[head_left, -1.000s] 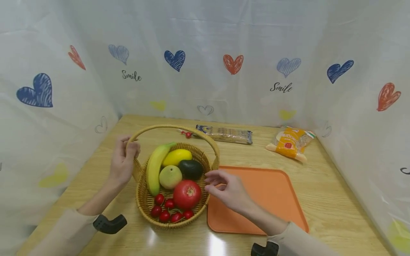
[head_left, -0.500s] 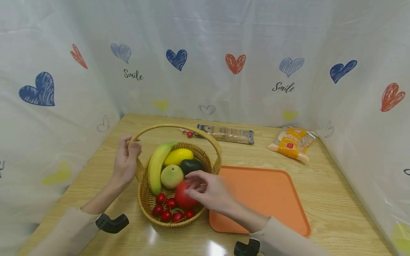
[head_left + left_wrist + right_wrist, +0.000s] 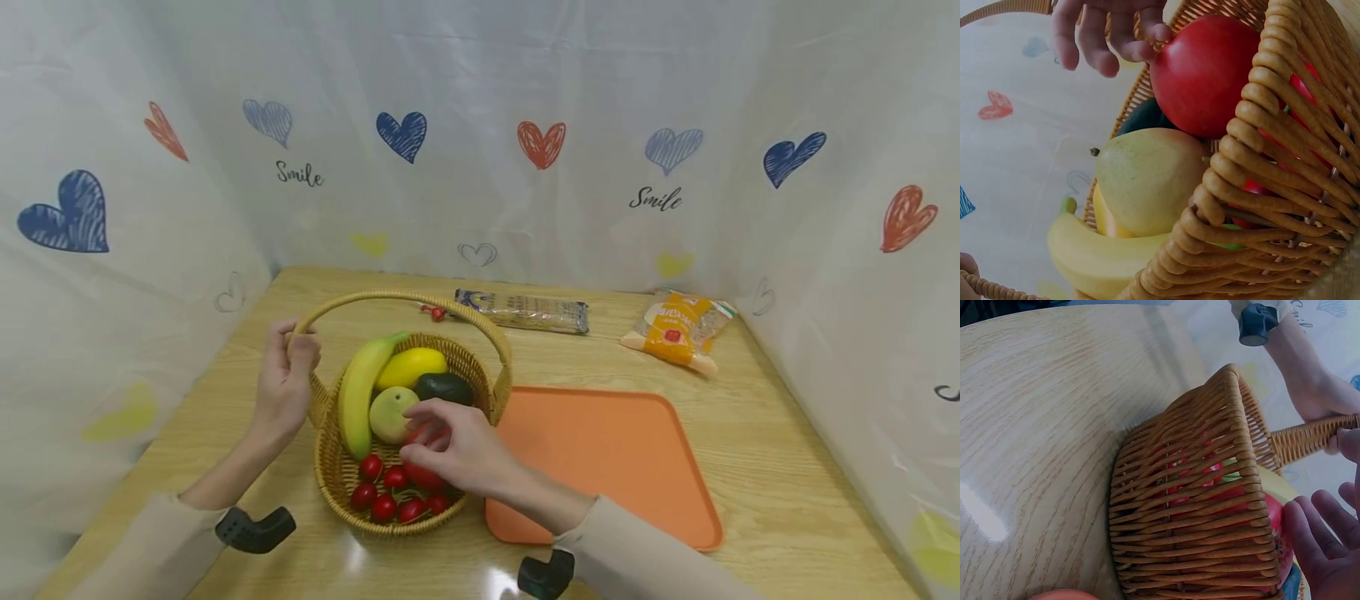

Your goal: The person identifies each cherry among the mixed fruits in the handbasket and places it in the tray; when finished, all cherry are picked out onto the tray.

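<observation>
My left hand (image 3: 283, 379) grips the left side of the handle (image 3: 401, 296) of a wicker basket (image 3: 319, 479). My right hand (image 3: 467, 446) reaches over the basket's right rim with spread, slightly bent fingers. It partly covers a red pomegranate (image 3: 423, 477) in the head view; in the left wrist view its fingertips are right at the side of that pomegranate (image 3: 1207, 75). Around it in the basket lie a banana (image 3: 357, 404), a lemon (image 3: 411, 367), a dark avocado (image 3: 450, 388), a pale green round fruit (image 3: 390, 415) and several red cherries (image 3: 384, 507).
An orange tray (image 3: 600, 458) lies on the wooden table (image 3: 765, 467), just right of the basket. Farther back are a long clear packet (image 3: 525, 312), small red berries (image 3: 437, 313) and an orange bag (image 3: 678, 329). White curtains (image 3: 480, 192) enclose the table.
From beside the basket's right rim, my right hand has moved left over the pomegranate. My left hand keeps its grip on the handle, and the fruit lies as before.
</observation>
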A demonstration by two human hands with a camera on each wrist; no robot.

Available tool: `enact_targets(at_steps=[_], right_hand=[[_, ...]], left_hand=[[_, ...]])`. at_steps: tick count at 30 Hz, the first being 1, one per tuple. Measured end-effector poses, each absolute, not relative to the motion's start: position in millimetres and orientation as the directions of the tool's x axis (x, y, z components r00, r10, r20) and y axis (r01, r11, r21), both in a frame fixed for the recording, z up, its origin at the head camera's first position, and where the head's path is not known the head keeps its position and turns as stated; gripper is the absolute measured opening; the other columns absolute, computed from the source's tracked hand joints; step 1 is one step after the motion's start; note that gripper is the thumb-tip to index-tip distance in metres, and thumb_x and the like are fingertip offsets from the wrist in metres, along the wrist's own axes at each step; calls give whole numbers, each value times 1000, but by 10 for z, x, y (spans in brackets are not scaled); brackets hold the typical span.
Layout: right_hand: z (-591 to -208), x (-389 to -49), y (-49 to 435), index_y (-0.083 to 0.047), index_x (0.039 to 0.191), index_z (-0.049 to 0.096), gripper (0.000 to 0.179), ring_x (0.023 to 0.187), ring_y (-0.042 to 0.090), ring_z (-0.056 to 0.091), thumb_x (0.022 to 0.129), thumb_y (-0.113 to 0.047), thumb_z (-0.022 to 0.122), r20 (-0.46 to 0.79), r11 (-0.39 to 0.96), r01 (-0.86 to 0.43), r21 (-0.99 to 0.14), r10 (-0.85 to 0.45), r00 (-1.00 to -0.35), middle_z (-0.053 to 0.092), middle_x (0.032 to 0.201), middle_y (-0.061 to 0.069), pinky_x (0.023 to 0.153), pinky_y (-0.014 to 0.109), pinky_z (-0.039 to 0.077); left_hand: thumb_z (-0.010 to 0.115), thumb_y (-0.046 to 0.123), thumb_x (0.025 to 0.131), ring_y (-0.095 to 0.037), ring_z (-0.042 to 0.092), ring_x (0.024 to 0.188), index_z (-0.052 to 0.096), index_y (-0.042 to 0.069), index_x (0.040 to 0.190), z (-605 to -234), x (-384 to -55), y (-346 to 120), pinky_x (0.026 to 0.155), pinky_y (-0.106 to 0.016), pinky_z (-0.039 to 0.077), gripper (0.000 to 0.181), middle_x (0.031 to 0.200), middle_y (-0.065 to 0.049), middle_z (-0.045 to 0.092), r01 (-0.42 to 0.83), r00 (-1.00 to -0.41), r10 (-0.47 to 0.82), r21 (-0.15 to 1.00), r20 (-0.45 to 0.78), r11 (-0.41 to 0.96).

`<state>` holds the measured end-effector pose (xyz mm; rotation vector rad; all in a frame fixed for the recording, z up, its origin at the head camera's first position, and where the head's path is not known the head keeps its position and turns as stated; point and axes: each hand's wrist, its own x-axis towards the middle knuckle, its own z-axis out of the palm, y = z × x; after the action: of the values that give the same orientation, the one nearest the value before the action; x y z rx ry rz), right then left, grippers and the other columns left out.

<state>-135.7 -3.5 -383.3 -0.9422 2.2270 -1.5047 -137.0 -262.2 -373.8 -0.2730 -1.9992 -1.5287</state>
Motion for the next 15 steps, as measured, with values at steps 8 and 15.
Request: enact_targets(at_steps=[8,15], right_hand=[[-3880,-1387,-62,6,133,71,37,96,11,77,100,-10,79,158,226,-395,-890,-660,-734,79,122,23,83,17,60],[-3868,-1379,-146,6,132,71,36,96,6,75,100,-9,80,158,213,-398,-892,-680,-717,78,123,23,85,15,59]], left_hand=[[39,32,122,-9,34,69,51,22,119,-3720,-1354,-2597,66,-25,29,15,78,15,39,467,-814,-208,825,542,318],[43,30,121,-10,32,68,53,24,120,-3751,-1368,-2610,65,-26,25,11,76,12,39,530,-797,-198,818,570,223]])
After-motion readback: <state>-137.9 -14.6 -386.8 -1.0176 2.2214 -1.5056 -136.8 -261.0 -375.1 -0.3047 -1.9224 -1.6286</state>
